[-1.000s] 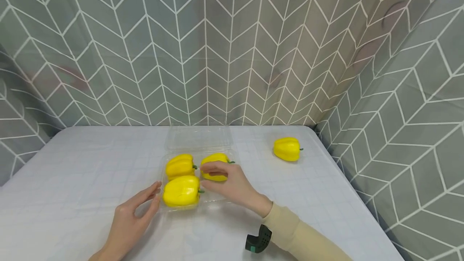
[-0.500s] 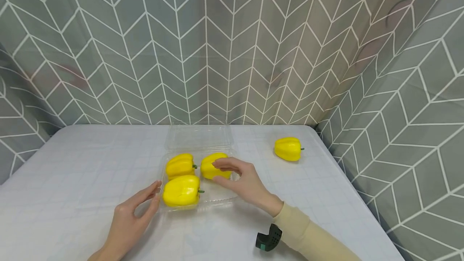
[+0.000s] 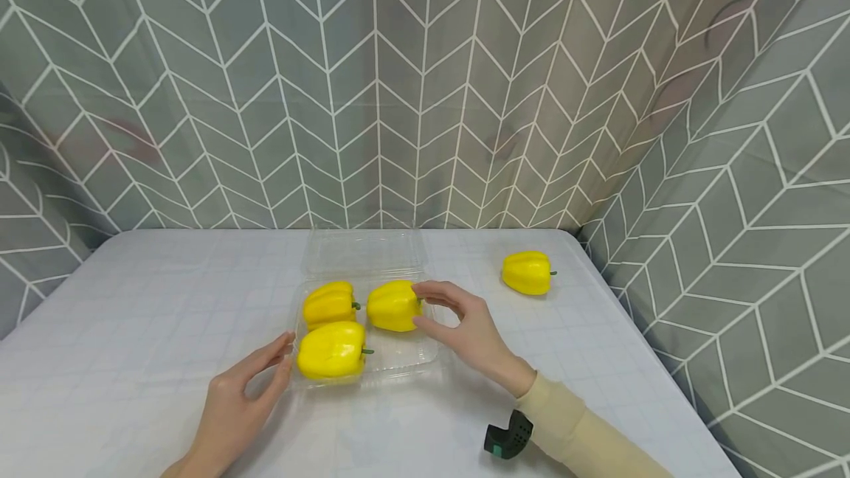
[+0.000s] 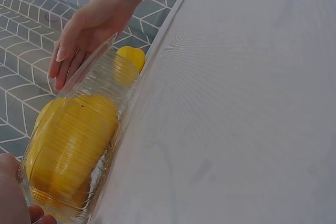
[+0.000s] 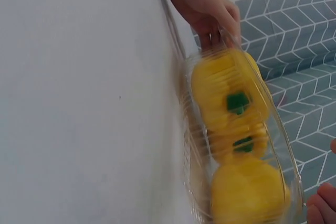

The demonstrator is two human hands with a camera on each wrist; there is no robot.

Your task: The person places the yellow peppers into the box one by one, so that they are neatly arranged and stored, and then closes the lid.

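3 yellow bell peppers [image 3: 332, 350] lie in a clear clamshell [image 3: 401, 352]; a 4th pepper [image 3: 527, 273] sits right of it. The left hand [image 3: 240, 392], grip parted, is at its left wall; the right hand [image 3: 470, 324], grip parted, at its right. Gentle fingers should avoid nudging the peppers.

Three glossy yellow blocky bell peppers [image 3: 332, 350] in the clear, colourless hinged plastic box [image 3: 401, 351], fine ribbing on its walls; a fourth glossy yellow blocky bell pepper [image 3: 527, 273] off to the right, same colour. Stems [image 3: 367, 351] dark green. White cloth-covered surface [image 3: 166, 301], faint bluish grid. Grey fabric curtain [image 3: 401, 57]: white chevron lines, greener left, browner right, faint reddish smudges. Plain beige long sleeve [image 3: 584, 430]. Black curved wrist device [image 3: 518, 430], small teal patch [image 3: 496, 451].
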